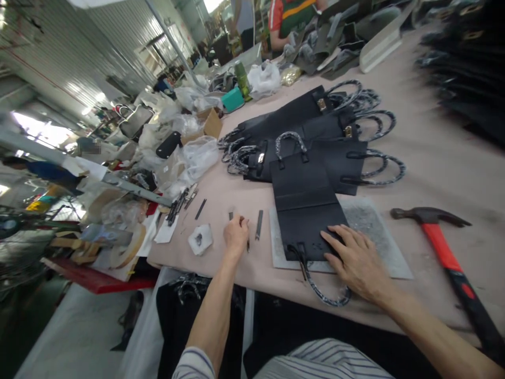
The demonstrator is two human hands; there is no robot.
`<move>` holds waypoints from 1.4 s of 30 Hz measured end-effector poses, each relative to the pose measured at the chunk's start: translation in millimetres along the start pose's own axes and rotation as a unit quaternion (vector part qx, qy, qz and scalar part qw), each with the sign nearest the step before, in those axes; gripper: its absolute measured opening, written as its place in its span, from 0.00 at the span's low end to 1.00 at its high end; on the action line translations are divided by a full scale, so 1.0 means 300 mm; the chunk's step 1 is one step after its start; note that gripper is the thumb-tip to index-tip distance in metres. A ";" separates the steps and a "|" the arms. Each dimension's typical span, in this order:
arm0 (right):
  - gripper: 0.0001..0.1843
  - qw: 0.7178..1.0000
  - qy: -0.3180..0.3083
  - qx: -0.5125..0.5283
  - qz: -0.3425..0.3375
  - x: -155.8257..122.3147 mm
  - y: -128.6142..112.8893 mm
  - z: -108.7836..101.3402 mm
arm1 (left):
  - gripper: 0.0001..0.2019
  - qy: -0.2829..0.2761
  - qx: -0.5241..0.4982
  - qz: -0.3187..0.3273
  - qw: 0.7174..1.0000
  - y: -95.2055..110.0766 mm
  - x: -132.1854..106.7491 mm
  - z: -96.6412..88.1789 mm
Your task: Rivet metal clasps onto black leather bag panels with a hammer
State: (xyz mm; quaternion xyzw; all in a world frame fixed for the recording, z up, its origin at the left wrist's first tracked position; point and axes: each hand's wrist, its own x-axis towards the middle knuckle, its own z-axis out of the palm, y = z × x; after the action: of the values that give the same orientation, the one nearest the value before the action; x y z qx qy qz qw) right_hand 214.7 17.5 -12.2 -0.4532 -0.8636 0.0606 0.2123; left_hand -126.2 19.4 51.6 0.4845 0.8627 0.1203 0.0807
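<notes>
My right hand (357, 260) lies with its fingers spread on a black bag panel (305, 200). The panel has a plastic-wrapped handle at each end and rests partly on a grey slab (381, 237). To the left, my left hand (236, 234) is closed just above the table, its fingers curled together. Dark tips show beside the fingers, but what they pinch is hidden. A dark metal rod (259, 225) lies just right of this hand. On its other side sits a small white container (200, 239) with dark bits inside.
A hammer (437, 242) with a red and black grip lies at the right. Behind the panel are stacked black bag pieces (292, 118). Thin tools (179, 205), plastic bags (199, 158) and a green bottle (242, 80) line the left side. A person (292, 21) stands across the table.
</notes>
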 end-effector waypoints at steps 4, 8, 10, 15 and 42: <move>0.24 1.000 0.000 -0.001 0.005 0.002 -0.001 -0.001 | 0.10 -0.122 0.056 -0.033 0.990 -0.043 -0.027 -0.014; 0.24 1.000 -0.012 -0.004 0.009 0.006 -0.007 -0.012 | 0.10 -0.161 0.014 -0.056 0.985 -0.073 -0.018 0.018; 0.24 1.000 -0.021 -0.005 0.013 0.007 -0.011 -0.019 | 0.10 -0.163 -0.021 -0.069 0.984 -0.079 -0.002 0.029; 0.25 0.999 -0.029 0.005 0.024 0.009 -0.013 -0.028 | 0.11 -0.189 -0.140 -0.061 0.970 -0.068 -0.008 0.005; 0.25 0.998 -0.040 0.020 0.034 0.016 -0.022 -0.040 | 0.06 -0.138 -0.469 0.204 0.848 0.331 -0.272 0.246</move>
State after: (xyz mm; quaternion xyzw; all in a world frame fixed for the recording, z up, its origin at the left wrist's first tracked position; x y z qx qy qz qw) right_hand 212.4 16.6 2.1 -0.4756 -0.8539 0.1026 0.1846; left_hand 16.0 9.0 11.1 0.5657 0.5655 0.4563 0.3899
